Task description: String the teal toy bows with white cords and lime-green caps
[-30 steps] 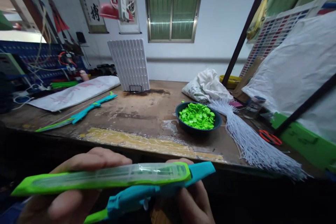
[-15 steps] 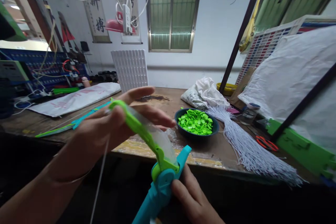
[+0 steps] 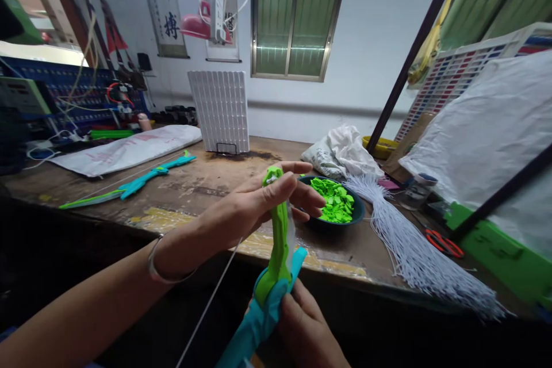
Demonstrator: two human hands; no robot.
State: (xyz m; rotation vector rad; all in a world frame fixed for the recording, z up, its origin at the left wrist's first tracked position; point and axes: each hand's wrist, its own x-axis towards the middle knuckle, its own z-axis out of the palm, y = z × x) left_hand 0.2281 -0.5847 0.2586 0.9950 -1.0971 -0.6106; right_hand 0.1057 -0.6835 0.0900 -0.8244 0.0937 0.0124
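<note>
- Head view, work in hand: a green limb (image 3: 279, 236) stood nearly upright, its lower end seated at a blue body (image 3: 248, 333), both held up in front of the near edge of the desk (image 3: 215, 184).
- Left hand (image 3: 254, 204): thumb pressed along the limb's tip, the limb between it and the other fingers. Those fingers were loosely spread and reached past the limb toward the bowl; their contact behind the tip was hidden.
- Right hand (image 3: 308, 325): fingers closed round the blue body just below the joint, thumb against its side.
- A thin white cord (image 3: 209, 302) ran down from under the left hand. Could not tell whether it was fastened at the tip.
- Step in hand, as judged: steadying the body while handling the limb's tip and the cord.
- Next move, as judged, called for a firm right-hand hold, a controlled thumb at the tip and a cord free of snags.
- On the desk: a second blue-and-green piece (image 3: 142, 181) to the left; a dark bowl (image 3: 360, 213) of green bits (image 3: 334, 201) beyond the left fingertips; a bundle of white cords (image 3: 405, 241) right of it.
</note>
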